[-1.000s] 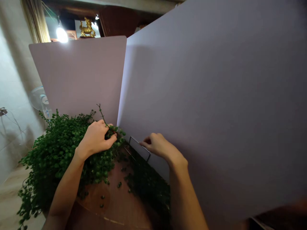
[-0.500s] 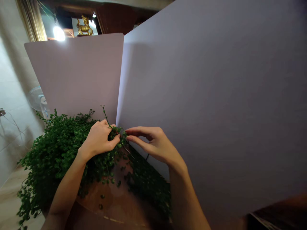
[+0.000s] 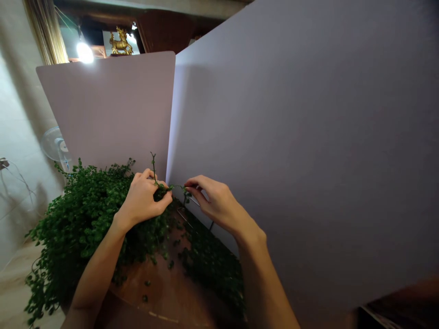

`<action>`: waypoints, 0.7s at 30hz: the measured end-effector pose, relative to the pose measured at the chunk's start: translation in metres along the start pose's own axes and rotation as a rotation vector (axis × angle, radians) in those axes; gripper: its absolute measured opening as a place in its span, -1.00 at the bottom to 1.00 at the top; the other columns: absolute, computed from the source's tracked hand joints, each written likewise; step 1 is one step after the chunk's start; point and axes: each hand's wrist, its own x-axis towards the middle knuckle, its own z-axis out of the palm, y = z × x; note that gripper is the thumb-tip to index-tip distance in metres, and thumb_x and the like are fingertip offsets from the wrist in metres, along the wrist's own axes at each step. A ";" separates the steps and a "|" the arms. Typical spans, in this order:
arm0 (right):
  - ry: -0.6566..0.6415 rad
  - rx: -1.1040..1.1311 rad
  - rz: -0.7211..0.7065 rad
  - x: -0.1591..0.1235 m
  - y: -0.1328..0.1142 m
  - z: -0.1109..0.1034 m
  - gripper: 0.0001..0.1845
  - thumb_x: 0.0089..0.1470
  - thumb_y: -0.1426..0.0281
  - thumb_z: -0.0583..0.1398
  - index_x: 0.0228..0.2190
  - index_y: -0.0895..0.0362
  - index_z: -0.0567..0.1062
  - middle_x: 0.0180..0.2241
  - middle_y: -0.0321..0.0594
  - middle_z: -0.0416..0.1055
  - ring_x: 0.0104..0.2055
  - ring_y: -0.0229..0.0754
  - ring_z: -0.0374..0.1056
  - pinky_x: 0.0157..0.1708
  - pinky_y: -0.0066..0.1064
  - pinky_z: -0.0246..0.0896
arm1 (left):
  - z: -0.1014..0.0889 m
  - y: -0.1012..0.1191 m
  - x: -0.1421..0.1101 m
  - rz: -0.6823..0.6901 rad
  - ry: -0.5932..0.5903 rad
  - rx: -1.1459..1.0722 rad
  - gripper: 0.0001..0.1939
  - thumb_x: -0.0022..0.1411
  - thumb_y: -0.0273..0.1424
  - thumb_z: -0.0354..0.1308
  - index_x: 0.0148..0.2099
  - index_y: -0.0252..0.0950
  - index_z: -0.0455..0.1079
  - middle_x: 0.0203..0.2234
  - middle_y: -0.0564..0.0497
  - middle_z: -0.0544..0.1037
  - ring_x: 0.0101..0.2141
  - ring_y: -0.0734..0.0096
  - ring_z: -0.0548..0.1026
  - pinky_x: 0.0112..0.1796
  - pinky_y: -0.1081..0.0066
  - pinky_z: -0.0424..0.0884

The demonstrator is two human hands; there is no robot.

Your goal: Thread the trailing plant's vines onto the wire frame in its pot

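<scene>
A leafy green stem stands up out of my left hand, whose fingers are closed round it. From there a thin strand runs right to my right hand. That hand pinches the strand's end between thumb and fingertips, with a few small leaves hanging under them. A large bushy heap of the same round-leaved greenery spreads behind and left of my left hand. Beneath my right forearm lies a darker pile of leaves. Thin metal rods show just below the fingers.
The round brown tabletop carries a few loose leaves. A tall pale panel rises close on the right, meeting a second panel at the back. Beyond are a lit bulb, a golden figurine and a fan.
My right hand has drawn a little to the right, away from the left, and its fingertips have closed. The strand now stretches between the hands. My left hand has barely moved.
</scene>
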 end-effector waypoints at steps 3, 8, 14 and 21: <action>-0.007 -0.111 -0.016 0.000 0.005 0.002 -0.80 0.30 0.43 0.05 -0.22 0.13 0.48 -0.27 -0.13 0.48 -0.26 -0.14 0.42 -0.24 -0.28 0.31 | 0.002 -0.001 0.001 0.006 -0.057 -0.020 -0.78 0.27 -0.36 0.08 -0.25 -0.32 0.54 -0.41 -0.07 0.58 -0.15 0.17 0.46 -0.10 0.17 0.31; 0.046 -0.320 -0.042 0.000 0.008 0.007 -0.79 0.31 0.48 0.01 -0.23 0.16 0.45 -0.23 -0.03 0.45 -0.23 -0.07 0.38 -0.23 -0.22 0.30 | 0.007 -0.003 0.002 0.018 -0.144 0.005 -0.73 0.33 -0.34 0.05 -0.28 -0.34 0.52 -0.38 -0.10 0.61 -0.16 0.18 0.50 -0.08 0.16 0.31; 0.092 -0.455 -0.031 0.003 0.001 0.020 -0.78 0.26 0.59 0.01 -0.22 0.18 0.43 -0.19 -0.01 0.45 -0.17 -0.04 0.36 -0.21 -0.26 0.28 | 0.009 -0.003 0.002 -0.002 -0.176 0.140 -0.66 0.36 -0.30 0.01 -0.33 -0.37 0.51 -0.43 -0.15 0.58 -0.16 0.12 0.49 -0.12 0.14 0.30; 0.212 -0.543 0.159 0.007 0.002 0.044 -0.77 0.24 0.58 0.01 -0.31 0.18 0.45 -0.32 -0.06 0.45 -0.28 -0.09 0.33 -0.34 -0.33 0.16 | 0.013 0.016 0.000 0.115 -0.231 0.288 -0.66 0.38 -0.39 -0.05 -0.37 -0.36 0.47 -0.46 -0.15 0.56 -0.12 0.12 0.44 -0.12 0.15 0.25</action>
